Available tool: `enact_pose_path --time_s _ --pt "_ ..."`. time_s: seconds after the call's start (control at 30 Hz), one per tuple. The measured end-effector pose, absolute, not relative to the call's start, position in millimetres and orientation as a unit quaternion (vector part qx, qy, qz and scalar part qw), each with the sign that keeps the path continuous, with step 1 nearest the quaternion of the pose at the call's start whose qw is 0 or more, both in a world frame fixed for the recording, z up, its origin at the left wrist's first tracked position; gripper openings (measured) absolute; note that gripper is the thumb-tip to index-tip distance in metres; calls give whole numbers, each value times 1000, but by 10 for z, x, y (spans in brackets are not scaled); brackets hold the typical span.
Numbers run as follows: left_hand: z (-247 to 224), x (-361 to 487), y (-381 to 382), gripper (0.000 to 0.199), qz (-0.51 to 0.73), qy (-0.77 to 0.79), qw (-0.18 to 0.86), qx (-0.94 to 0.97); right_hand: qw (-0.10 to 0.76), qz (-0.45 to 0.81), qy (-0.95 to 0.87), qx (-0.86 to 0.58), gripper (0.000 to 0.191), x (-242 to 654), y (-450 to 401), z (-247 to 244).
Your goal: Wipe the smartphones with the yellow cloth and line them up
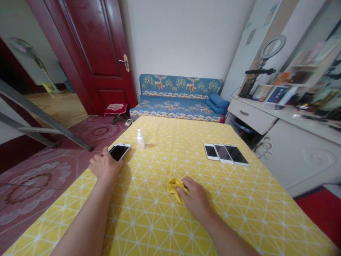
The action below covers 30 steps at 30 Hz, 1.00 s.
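At the table's left edge, my left hand (pixel 105 165) has its fingers closed over a white-framed smartphone (pixel 121 151) with a dark screen. The hand hides the near part of that phone, and a second edge beside it hints at another one, but I cannot tell. Near the middle of the table, my right hand (pixel 196 199) pinches a crumpled yellow cloth (pixel 174 185). A small white spray bottle (pixel 140 139) stands upright just beyond the left phone. Toward the right side, three white smartphones (pixel 223 153) lie side by side, screens up.
A yellow patterned tablecloth (pixel 160 227) covers the table. Behind it is a blue sofa (pixel 173 101) with deer print. On the right stands a white dresser (pixel 250 115) with a ring light (pixel 273 46). To the left are a metal ladder (pixel 39 106) and a red stool (pixel 115 107).
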<state>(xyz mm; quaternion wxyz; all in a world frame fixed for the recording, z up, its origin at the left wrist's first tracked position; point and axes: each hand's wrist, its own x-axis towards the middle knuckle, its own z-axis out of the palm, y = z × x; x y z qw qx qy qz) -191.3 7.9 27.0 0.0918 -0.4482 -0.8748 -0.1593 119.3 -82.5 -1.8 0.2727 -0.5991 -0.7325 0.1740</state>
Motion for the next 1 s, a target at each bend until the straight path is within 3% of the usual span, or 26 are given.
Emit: enact_pose_path --time_s 0.23,0.67,0.87,1.0 --pt "337 -1871 62 70 -122 -877 78 -459 278 178 -733 -595 8 1189 -829 -14" --pt "496 -1715 25 94 -81 -865 3 -494 273 174 -736 -595 7 1191 -835 -2" --pt "507 -1718 -6 92 -5 -770 -123 -626 277 173 -733 -596 8 1188 -835 -8" --pt "430 -1669 -45 99 -30 -676 -218 -703 277 168 -732 -599 9 1185 -833 -8"
